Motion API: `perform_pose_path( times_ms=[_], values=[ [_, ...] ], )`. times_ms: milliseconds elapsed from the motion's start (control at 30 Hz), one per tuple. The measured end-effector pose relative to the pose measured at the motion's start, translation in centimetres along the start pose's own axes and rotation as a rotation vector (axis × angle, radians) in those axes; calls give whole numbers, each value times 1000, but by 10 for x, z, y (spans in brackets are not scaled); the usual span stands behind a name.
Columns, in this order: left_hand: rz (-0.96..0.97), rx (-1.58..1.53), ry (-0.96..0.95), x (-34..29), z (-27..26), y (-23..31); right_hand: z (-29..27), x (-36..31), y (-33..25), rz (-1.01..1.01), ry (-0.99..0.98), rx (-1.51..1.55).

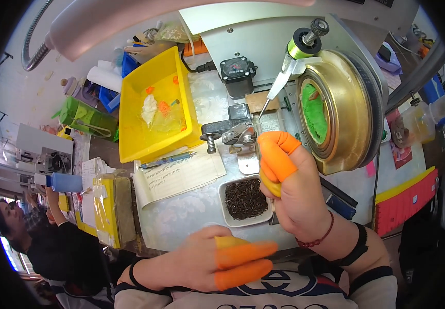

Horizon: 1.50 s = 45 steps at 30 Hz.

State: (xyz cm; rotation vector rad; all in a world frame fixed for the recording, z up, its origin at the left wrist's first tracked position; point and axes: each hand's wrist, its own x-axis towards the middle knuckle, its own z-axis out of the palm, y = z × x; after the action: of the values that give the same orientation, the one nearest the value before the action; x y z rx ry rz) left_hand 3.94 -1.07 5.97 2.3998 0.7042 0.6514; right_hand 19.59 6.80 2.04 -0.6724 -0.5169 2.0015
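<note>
My right hand [297, 188] is closed, with orange finger cots over its bent fingers and a yellow one lower down. Its fingertips meet beside the small metal clamp [239, 136] on the machine; whatever they pinch is hidden. My left hand [207, 257] hangs low in front of my shirt, its orange-covered fingers stretched to the right and nothing visible in them. Between the hands stands a square white dish [248, 223] filled with dark, thin, wiry bits [245, 199]. Above the clamp, a fine pointed metal tip [268, 104] slants down from a yellow-green thread spool [304, 43].
A large brass-coloured wheel [343, 110] with a green inside flanks my right hand. To the left are a yellow tray [130, 110] and an open notepad [181, 180] with a pen [168, 160]. A lamp arm [130, 20] crosses overhead. Another person [57, 247] sits at far left.
</note>
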Motion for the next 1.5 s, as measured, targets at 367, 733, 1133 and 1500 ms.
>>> perform_pose_path(
  times_ms=[367,733,1133,1500],
  values=[
    [-232,248,548,52,-68,-58,7,6,11,-143,129,-118],
    [-185,-45,-147,89,-87,-118,6,63,16,-385,140,-208],
    [-22,554,575,77,-58,-69,-4,13,14,-440,210,-455],
    [100,57,41,16,39,0,-76,-76,-8,-700,-338,-1740]
  ],
)
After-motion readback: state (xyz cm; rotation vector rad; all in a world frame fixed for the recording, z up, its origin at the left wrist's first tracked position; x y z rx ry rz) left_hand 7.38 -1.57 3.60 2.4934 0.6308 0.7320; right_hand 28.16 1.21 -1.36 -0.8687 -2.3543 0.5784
